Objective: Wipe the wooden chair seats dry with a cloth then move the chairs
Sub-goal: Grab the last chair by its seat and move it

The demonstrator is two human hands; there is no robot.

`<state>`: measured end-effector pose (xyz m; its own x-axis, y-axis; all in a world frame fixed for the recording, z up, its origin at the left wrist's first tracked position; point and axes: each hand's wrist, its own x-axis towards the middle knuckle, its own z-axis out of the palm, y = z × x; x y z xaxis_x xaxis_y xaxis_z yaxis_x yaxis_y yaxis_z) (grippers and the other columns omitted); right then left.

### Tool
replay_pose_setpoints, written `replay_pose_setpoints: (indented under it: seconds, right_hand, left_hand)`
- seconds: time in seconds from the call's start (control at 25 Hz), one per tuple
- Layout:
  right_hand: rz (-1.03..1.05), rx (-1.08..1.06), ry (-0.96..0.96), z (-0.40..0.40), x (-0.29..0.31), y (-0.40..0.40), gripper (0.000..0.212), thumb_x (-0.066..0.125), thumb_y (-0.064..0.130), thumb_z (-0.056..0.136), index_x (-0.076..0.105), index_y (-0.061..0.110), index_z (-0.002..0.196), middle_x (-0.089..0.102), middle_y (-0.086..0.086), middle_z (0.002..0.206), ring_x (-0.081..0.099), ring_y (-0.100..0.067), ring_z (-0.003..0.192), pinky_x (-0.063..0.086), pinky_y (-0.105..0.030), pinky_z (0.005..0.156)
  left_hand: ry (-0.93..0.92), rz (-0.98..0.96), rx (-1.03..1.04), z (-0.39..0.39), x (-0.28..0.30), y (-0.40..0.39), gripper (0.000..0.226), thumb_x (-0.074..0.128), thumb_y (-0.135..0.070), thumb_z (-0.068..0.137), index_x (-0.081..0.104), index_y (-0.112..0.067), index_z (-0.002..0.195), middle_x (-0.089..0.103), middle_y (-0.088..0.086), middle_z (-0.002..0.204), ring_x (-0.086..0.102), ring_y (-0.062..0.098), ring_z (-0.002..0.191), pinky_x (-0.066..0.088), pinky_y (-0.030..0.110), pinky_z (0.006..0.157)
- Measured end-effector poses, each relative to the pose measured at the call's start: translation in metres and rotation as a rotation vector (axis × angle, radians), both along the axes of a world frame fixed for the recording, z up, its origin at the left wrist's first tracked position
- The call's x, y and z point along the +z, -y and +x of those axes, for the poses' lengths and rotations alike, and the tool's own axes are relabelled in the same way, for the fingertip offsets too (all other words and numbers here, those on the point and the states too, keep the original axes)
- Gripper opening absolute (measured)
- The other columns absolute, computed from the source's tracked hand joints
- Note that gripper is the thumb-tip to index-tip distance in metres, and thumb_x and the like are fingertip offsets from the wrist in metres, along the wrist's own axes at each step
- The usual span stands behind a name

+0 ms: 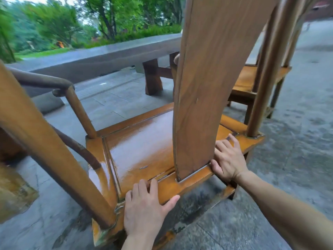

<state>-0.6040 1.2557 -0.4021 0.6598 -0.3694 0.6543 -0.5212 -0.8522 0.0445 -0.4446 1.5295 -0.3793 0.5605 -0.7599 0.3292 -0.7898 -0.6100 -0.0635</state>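
A wooden armchair with a glossy brown seat stands right in front of me, seen from behind its tall back splat. My left hand grips the seat's rear rail to the left of the splat, thumb over the edge. My right hand holds the same rail to the right of the splat, fingers lying on the seat. A second wooden chair stands further back on the right. No cloth is in view.
A long grey stone table on dark wooden legs runs across beyond the chair. Another wooden piece sits at the left edge. The ground is wet grey paving. Green trees stand behind.
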Motion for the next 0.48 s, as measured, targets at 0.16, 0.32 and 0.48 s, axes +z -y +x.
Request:
replay_pose_setpoints:
  seconds: [0.16, 0.32, 0.48]
  right_hand:
    - [0.019, 0.063, -0.018, 0.016, 0.004, 0.051, 0.057, 0.025, 0.047, 0.095, 0.069, 0.013, 0.103, 0.066, -0.009, 0.099, 0.064, -0.036, 0.086, 0.033, -0.067, 0.103]
    - [0.038, 0.073, -0.099, 0.033, 0.001, 0.077, 0.047, 0.036, 0.044, 0.090, 0.069, 0.015, 0.108, 0.066, -0.008, 0.102, 0.065, -0.034, 0.091, 0.029, -0.069, 0.106]
    - [0.095, 0.044, -0.171, 0.046, 0.005, 0.092, 0.048, 0.034, 0.044, 0.092, 0.068, 0.016, 0.111, 0.066, -0.007, 0.106, 0.065, -0.032, 0.095, 0.026, -0.071, 0.107]
  left_hand:
    - [0.001, -0.006, 0.076, -0.007, 0.001, 0.041, 0.086, 0.023, -0.090, 0.080, 0.067, -0.019, 0.103, 0.059, 0.007, 0.093, 0.057, 0.029, 0.085, 0.052, 0.041, 0.073]
    - [0.025, -0.021, 0.111, 0.001, 0.001, 0.065, 0.089, 0.018, -0.089, 0.081, 0.068, -0.017, 0.100, 0.057, 0.006, 0.088, 0.057, 0.029, 0.081, 0.051, 0.041, 0.068]
    - [0.036, -0.001, 0.171, 0.006, 0.001, 0.085, 0.093, 0.010, -0.090, 0.079, 0.065, -0.021, 0.105, 0.055, 0.003, 0.092, 0.055, 0.026, 0.088, 0.050, 0.038, 0.076]
